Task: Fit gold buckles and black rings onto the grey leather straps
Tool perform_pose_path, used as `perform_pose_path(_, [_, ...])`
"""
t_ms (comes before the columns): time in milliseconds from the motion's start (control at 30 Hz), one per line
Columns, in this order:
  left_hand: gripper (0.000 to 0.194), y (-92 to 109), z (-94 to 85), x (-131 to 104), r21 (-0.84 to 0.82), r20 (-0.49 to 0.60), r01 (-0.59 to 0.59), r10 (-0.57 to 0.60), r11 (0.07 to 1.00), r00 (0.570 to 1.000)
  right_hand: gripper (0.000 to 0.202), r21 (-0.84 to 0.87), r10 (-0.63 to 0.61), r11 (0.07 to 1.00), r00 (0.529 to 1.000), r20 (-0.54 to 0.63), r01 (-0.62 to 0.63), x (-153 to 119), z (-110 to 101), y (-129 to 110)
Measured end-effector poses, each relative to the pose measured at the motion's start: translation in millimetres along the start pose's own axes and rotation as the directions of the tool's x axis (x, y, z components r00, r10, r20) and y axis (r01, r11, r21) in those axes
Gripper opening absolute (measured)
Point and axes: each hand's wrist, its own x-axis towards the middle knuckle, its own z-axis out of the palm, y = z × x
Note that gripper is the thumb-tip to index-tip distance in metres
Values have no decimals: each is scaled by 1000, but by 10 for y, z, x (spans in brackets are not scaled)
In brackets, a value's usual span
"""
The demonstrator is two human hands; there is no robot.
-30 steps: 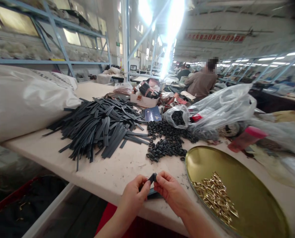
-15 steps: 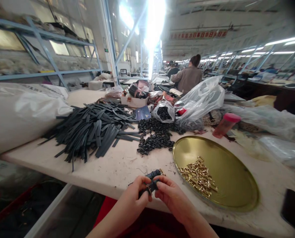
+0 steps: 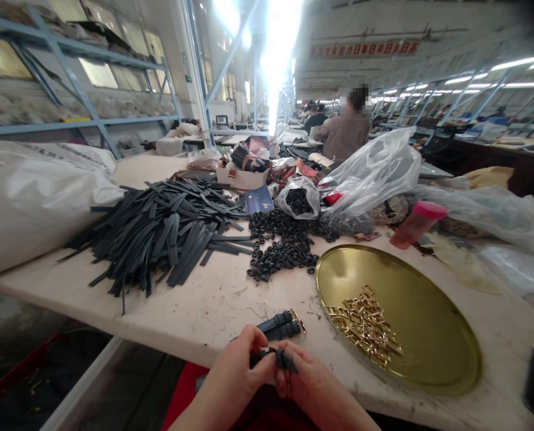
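My left hand and my right hand meet at the table's front edge, fingers closed on one dark strap. The strap bends between the fingertips, which cover much of it; its buckle cannot be made out clearly. Just beyond my fingers lie dark straps with gold buckles, side by side on the tabletop. To the right, small gold buckles are heaped on a round gold tray. Small black loops form a pile ahead of my hands.
A large pile of dark strips covers the table's left part, beside a white sack. Farther back are a bag of loops, a clear plastic bag and a pink-lidded jar. A person sits beyond.
My hands have drawn slightly down toward me and turned the strap, so its buckle no longer shows plainly. The buckled straps behind them are now more exposed. The view has shifted slightly.
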Motion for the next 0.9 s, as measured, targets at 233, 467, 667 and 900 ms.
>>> perform_pose_path(233, [17, 3, -43, 45, -119, 69, 64, -56, 991, 996, 29, -144, -39, 989, 999, -18, 36, 49, -33, -12])
perform_pose_path(467, [27, -49, -58, 60, -579, 222, 211, -96, 787, 970, 18, -881, -509, 466, 840, -190, 83, 139, -111, -70])
perform_pose_path(667, [25, -174, -62, 2, -643, 348, 329, -119, 691, 930, 6, -952, -233, 293, 972, 23, 92, -22, -55, -155])
perform_pose_path(900, [17, -100, 82, -169, -598, 395, 338, -100, 727, 913, 5, -981, -221, 124, 968, 123, 152, -310, -39, -53])
